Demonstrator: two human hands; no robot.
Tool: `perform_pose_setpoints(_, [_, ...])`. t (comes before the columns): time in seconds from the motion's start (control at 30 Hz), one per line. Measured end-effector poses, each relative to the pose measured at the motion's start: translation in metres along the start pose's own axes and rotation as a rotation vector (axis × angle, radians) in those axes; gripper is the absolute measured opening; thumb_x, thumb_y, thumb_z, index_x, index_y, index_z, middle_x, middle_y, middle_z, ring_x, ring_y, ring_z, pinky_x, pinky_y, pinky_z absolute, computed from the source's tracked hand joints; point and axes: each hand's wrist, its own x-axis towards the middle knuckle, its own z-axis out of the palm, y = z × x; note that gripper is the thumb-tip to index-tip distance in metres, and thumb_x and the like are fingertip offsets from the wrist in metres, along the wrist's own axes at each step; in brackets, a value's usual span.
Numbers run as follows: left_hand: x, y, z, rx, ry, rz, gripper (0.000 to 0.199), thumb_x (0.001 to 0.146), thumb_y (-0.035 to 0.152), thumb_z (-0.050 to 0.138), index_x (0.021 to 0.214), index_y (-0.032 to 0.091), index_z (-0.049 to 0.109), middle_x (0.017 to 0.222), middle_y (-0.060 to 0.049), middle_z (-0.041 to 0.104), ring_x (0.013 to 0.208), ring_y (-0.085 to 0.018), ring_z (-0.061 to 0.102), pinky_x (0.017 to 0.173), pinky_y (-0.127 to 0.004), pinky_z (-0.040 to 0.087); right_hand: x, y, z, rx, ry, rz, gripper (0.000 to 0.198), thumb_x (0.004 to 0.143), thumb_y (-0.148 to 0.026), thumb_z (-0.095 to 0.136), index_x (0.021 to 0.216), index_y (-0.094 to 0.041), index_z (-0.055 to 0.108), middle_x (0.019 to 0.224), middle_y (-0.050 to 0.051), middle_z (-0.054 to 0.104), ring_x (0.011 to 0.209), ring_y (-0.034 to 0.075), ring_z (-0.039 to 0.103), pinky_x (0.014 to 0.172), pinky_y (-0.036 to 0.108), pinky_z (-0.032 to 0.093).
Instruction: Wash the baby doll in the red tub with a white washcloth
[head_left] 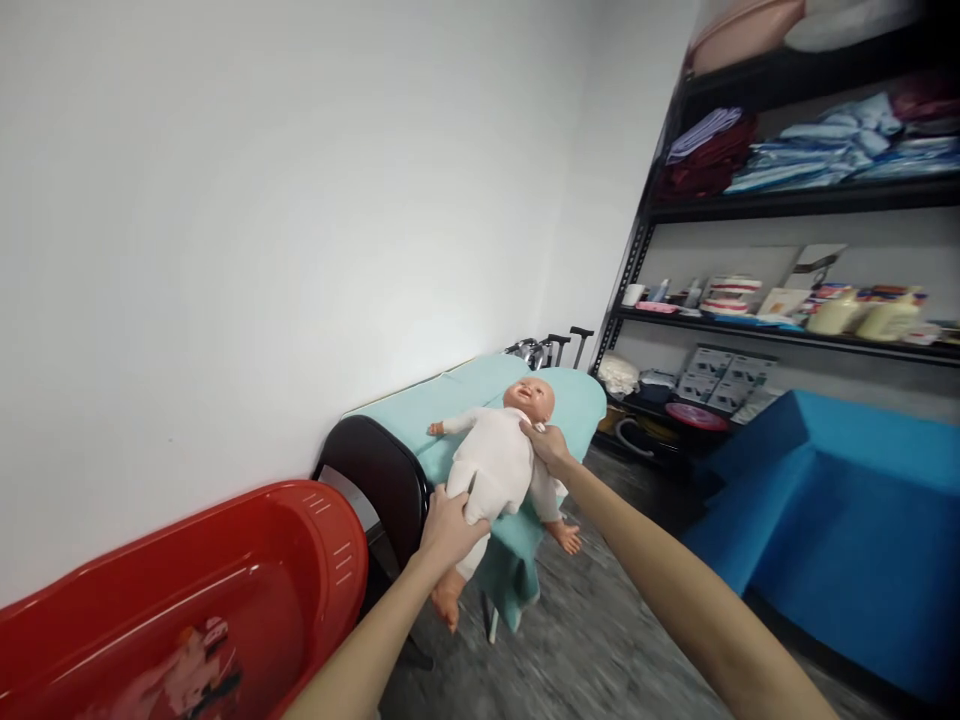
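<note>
A baby doll [495, 455] with a white cloth body is held face up in both my hands. Its head points away from me, toward the far end of a teal-covered surface [409, 400]. My left hand [451, 525] is closed round the upper leg of the doll, with one bare foot hanging below it. My right hand [549, 447] grips the doll's side near the shoulder and neck, fingers partly hidden by the body. One doll arm stretches out to the left; the other hangs down at the right, below my right wrist.
A red plastic tub [315, 540] stands at lower left, beside a black chair back [375, 470]. Blue padded seating [847, 510] fills the lower right. Black shelving [795, 205] at right carries folded cloths, bottles and boxes. Canes [581, 340] lean behind the teal cover.
</note>
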Motion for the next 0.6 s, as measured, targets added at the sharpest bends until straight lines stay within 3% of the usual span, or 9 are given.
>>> perform_pose_setpoints(0.07, [-0.019, -0.008, -0.003, -0.056, 0.018, 0.005, 0.027, 0.077, 0.042, 0.068, 0.092, 0.019, 0.072, 0.106, -0.012, 0.059, 0.106, -0.029, 0.058, 0.095, -0.036, 0.047, -0.019, -0.014, -0.002, -0.004, -0.035, -0.046, 0.041, 0.076, -0.053, 0.07, 0.061, -0.02, 0.049, 0.056, -0.001, 0.051, 0.061, 0.014, 0.048, 0.055, 0.024, 0.036])
perform_pose_setpoints(0.17, [-0.045, -0.023, -0.02, -0.127, 0.05, 0.023, 0.026, 0.077, 0.038, 0.071, 0.094, 0.019, 0.073, 0.106, -0.008, 0.056, 0.105, -0.025, 0.057, 0.097, -0.034, 0.047, -0.049, -0.047, 0.002, -0.006, -0.057, -0.177, 0.05, 0.078, -0.056, 0.066, 0.057, -0.021, 0.037, 0.051, -0.006, 0.035, 0.054, 0.008, 0.032, 0.049, 0.022, 0.023])
perform_pose_setpoints(0.3, [-0.074, -0.047, -0.069, -0.167, 0.157, 0.046, 0.027, 0.076, 0.037, 0.073, 0.096, 0.019, 0.074, 0.11, -0.007, 0.051, 0.107, -0.024, 0.056, 0.1, -0.035, 0.047, -0.09, -0.108, 0.024, 0.072, -0.062, -0.344, 0.049, 0.078, -0.055, 0.068, 0.059, -0.019, 0.04, 0.056, -0.006, 0.035, 0.055, 0.007, 0.03, 0.048, 0.021, 0.022])
perform_pose_setpoints(0.43, [-0.105, -0.083, -0.125, -0.141, 0.286, 0.014, 0.023, 0.073, 0.034, 0.077, 0.089, 0.019, 0.074, 0.116, -0.007, 0.05, 0.114, -0.026, 0.053, 0.103, -0.037, 0.046, -0.134, -0.159, 0.073, 0.247, -0.17, -0.363, 0.049, 0.073, -0.057, 0.075, 0.066, -0.018, 0.048, 0.059, -0.004, 0.044, 0.056, 0.008, 0.036, 0.048, 0.02, 0.03])
perform_pose_setpoints(0.6, [-0.161, -0.155, -0.175, -0.028, 0.345, -0.083, 0.036, 0.074, 0.035, 0.077, 0.104, 0.015, 0.077, 0.124, -0.011, 0.051, 0.118, -0.03, 0.052, 0.106, -0.04, 0.044, -0.192, -0.176, 0.171, 0.454, -0.279, -0.232, 0.051, 0.063, -0.058, 0.083, 0.072, -0.016, 0.056, 0.064, -0.002, 0.055, 0.058, 0.01, 0.047, 0.049, 0.021, 0.04])
